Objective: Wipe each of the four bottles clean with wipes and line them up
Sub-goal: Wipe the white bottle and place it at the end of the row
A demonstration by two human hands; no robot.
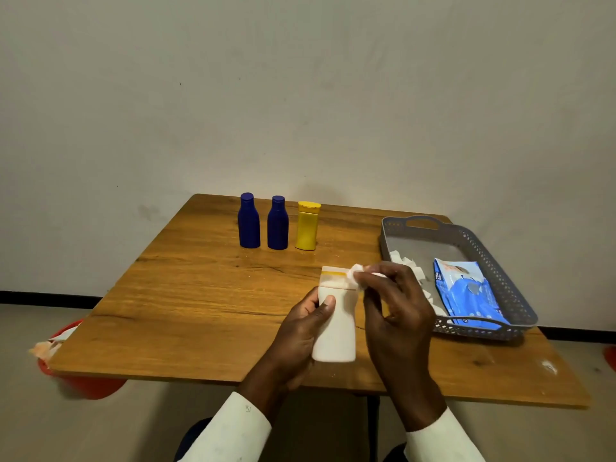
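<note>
White bottle (336, 323) held upright above the near part of the surface (186, 295), in front of the tray's near-left corner. Left hand (300, 331) grips its body, thumb across the front, fingers wrapped behind. Right hand (393, 308) pinches a small white wipe (354, 273) against the bottle's cap, at the cap's right edge.

Landmark: grey tray (500, 278), on the right side of the surface.
- Left of the tray, near the far edge: three bottles standing upright in a row, apart from one another. From the left: blue bottle (248, 225), second blue bottle (277, 227), yellow bottle (307, 230).
- Inside the tray: blue wipe pack (466, 295) lying flat on the right; crumpled white wipes (408, 263) on the left.
- Far left of the tray, below the surface's near-left corner: red bin (83, 381), partly hidden, with pale material at its rim.
</note>
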